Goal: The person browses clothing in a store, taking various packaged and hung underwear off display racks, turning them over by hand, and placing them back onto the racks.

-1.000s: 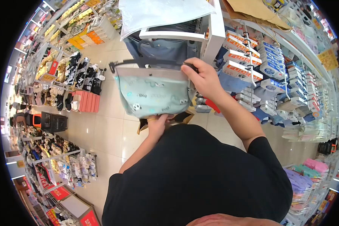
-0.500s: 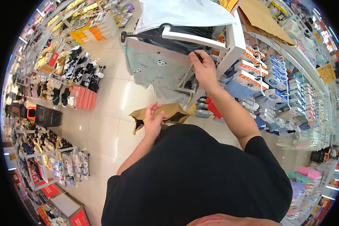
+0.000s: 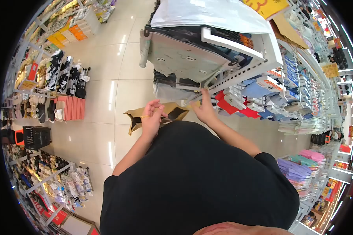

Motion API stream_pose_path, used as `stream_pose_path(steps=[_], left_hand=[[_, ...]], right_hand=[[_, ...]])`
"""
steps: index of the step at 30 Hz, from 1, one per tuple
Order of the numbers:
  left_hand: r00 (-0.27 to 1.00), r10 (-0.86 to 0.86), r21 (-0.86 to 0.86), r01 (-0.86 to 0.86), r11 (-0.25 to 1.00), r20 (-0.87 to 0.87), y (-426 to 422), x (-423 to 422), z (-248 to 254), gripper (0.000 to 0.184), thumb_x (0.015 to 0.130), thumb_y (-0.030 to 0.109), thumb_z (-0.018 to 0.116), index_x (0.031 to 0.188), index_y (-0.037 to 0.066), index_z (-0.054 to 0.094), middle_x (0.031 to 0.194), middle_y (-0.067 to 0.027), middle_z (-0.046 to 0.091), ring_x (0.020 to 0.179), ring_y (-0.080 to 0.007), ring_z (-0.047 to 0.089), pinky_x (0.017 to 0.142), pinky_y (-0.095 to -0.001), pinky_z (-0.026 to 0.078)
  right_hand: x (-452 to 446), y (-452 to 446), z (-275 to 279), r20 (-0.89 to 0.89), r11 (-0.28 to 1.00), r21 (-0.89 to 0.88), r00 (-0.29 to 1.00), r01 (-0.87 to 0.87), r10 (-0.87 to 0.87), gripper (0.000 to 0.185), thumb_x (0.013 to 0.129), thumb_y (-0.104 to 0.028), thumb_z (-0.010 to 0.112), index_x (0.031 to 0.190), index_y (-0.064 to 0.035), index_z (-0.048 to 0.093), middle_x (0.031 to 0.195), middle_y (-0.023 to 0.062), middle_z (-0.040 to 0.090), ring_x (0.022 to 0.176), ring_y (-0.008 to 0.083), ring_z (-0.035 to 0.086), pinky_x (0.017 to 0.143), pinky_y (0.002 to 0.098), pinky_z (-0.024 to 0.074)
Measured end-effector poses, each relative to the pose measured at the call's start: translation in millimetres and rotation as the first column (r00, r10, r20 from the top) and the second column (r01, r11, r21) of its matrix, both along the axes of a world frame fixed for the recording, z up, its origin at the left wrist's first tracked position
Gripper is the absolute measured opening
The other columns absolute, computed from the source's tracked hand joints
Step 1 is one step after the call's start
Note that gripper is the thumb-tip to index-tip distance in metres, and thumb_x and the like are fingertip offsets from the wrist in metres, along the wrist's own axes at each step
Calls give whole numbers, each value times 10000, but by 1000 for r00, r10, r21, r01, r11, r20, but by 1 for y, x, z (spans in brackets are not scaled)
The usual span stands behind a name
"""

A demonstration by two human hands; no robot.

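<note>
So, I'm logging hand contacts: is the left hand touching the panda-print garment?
Apart: the head view shows the left hand below the panda-print garment in the picture, with tiled floor visible between them.

Panda-print item (image 3: 184, 55): held up in both hands 1.0 s ago, now hangs from the white rack arm (image 3: 233, 46), free of both. Right hand (image 3: 205, 110): on the hanger (image 3: 192, 40) at 0.5 s ago, since let go and lowered to beside the perforated post (image 3: 239, 74). Left hand (image 3: 150, 120): under the item's lower edge at 1.0 s ago, now apart from it. View shifted; rack farther right in frame.
</note>
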State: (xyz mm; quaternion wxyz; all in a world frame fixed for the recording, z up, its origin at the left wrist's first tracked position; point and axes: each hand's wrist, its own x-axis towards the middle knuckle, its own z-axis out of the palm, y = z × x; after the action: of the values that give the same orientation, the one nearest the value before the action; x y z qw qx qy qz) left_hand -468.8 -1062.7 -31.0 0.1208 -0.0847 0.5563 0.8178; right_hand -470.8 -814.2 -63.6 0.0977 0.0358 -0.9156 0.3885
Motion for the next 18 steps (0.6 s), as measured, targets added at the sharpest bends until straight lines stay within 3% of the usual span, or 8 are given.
stream_pose_path(steps=[3,4,8,11,14,17,18], left_hand=[[999,7,-8,-7,1000,42,-19,-12,-3,269,914,74,582,1172,34,516,985,-27,576,714,-76,595,539,-172,376],[999,1,-19,0,1000,46,-25,-16,-6,268,915,75,583,1171,34,517,980,-25,574,716,-76,592,547,-174,379],[999,9,-13,-8,1000,45,-46,-26,-6,252,920,78,584,1160,30,525,963,-21,564,717,-74,575,573,-182,391],[999,29,-55,-26,998,45,-63,-30,-5,232,921,62,582,1145,22,533,950,-23,557,714,-77,569,591,-183,401],[997,67,-4,-67,998,40,-81,-31,-14,250,894,60,592,1139,44,551,942,-12,588,716,-71,572,567,-174,378],[994,107,-6,-107,994,33,-99,-31,-16,243,898,59,588,1137,42,551,935,-14,592,713,-67,571,562,-171,372],[991,127,-5,-127,992,42,-103,-30,-17,239,899,58,588,1135,40,551,933,-17,593,710,-68,570,561,-172,372]], right_hand=[[-19,-10,-42,129,997,71,992,-20,10,615,817,-206,656,1297,85,404,1245,309,478,1207,434,446,1039,437,356],[-32,-15,-39,109,993,105,993,-61,49,497,813,-215,649,1207,56,512,1180,273,547,1143,414,504,985,438,402],[-64,-34,-43,291,964,214,952,-160,93,408,815,-232,638,1147,0,588,1206,204,572,1139,381,520,962,430,423],[-74,-49,-71,563,979,125,824,-161,63,592,809,-351,658,1223,52,531,1296,255,503,1199,376,485,1018,406,397],[-74,-45,-132,569,869,472,804,-147,-173,826,795,-411,650,1351,115,343,1386,323,367,1291,426,378,1070,419,351],[-76,-40,-133,545,825,564,762,-26,-349,925,792,-396,645,1357,197,214,1414,399,251,1353,502,235,1130,484,240],[-77,-36,-139,483,786,618,786,5,-385,921,790,-392,647,1372,172,209,1424,385,247,1355,507,220,1124,485,252]])
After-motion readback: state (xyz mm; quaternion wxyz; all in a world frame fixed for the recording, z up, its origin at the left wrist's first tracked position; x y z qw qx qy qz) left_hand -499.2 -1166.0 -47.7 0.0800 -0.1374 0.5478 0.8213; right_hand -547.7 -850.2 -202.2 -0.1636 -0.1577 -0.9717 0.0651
